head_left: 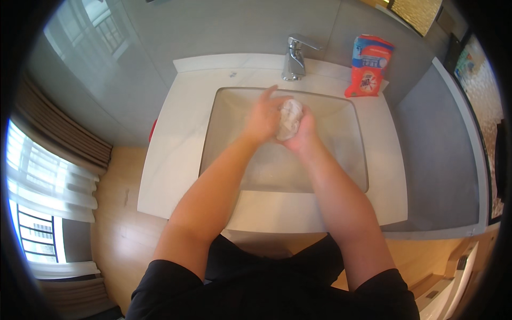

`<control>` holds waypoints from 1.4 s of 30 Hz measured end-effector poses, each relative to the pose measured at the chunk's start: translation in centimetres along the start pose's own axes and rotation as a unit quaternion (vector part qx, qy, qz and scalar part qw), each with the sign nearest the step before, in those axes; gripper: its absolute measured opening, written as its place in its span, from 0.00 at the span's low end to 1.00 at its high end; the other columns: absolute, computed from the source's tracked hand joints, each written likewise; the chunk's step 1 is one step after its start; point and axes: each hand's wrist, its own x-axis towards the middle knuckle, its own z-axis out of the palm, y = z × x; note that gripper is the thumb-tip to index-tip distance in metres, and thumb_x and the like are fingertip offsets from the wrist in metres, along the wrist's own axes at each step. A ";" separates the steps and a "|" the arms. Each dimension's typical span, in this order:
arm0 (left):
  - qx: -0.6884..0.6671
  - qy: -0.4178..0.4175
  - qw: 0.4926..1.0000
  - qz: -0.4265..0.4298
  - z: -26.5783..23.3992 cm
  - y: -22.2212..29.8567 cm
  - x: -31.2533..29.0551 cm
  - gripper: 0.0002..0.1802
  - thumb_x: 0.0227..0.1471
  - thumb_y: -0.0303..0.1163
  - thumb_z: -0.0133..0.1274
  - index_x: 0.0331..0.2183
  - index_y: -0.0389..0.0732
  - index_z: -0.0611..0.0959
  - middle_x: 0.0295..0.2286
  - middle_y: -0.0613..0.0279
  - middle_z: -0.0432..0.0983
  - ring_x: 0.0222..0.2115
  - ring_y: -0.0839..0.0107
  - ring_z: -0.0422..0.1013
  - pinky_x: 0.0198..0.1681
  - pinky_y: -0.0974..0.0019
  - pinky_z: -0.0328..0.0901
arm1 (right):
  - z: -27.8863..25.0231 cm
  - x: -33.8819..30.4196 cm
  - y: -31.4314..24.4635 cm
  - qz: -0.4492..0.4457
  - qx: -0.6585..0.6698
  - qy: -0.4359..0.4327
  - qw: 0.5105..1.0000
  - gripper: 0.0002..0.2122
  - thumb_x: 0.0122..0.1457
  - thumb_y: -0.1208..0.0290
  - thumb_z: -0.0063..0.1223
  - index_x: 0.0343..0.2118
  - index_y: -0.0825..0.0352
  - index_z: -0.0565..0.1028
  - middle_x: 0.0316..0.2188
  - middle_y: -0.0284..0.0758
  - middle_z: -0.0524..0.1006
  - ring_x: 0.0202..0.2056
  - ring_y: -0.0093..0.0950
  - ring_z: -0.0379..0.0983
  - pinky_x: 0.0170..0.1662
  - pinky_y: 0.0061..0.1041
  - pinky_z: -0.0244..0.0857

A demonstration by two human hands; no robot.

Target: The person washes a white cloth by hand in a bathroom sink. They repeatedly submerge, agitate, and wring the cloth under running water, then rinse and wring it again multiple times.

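Note:
A small crumpled white cloth [289, 119], bunched into a wad, sits in my right hand [306, 132] above the sink basin. The right fingers are mostly hidden behind and under it. Close against its left side is my left hand [260, 118], with fingers stretched out and apart, one pointing up toward the tap. Whether the left fingertips press on the cloth is blurred. Below both hands lies the rectangular sink [266, 173], sunk into a white counter.
A chrome single-lever tap [293, 61] stands behind the basin. At the counter's back right, a red and blue detergent bag [369, 66] leans by the grey wall. The white countertop [176, 144] surrounds the sink. Curtains [53, 128] and a window are far left.

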 end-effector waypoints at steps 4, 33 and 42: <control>0.025 -0.068 0.995 0.063 0.7 4.2 -0.1 0.20 0.45 0.31 0.53 0.43 0.39 0.82 0.50 0.39 0.71 0.50 0.42 0.68 0.53 0.51 0.64 | -1.1 0.1 -0.4 -0.071 -0.005 -0.015 0.997 0.19 0.62 0.53 0.31 0.45 0.58 0.71 0.44 0.35 0.75 0.48 0.37 0.72 0.47 0.44 0.68; 0.104 -0.047 0.993 0.038 3.0 4.5 -0.5 0.11 0.43 0.34 0.60 0.27 0.37 0.81 0.28 0.49 0.76 0.29 0.47 0.73 0.33 0.54 0.68 | -4.4 1.9 1.7 -0.003 0.094 -0.032 0.995 0.18 0.62 0.54 0.31 0.42 0.60 0.71 0.41 0.36 0.75 0.44 0.36 0.73 0.43 0.43 0.69; 0.023 -0.063 0.997 -0.048 3.0 4.1 -0.5 0.11 0.45 0.33 0.59 0.26 0.35 0.78 0.26 0.46 0.73 0.27 0.46 0.70 0.31 0.54 0.66 | -3.6 1.0 2.2 0.003 0.095 0.017 0.995 0.14 0.61 0.60 0.34 0.41 0.60 0.71 0.40 0.34 0.75 0.43 0.34 0.73 0.43 0.39 0.68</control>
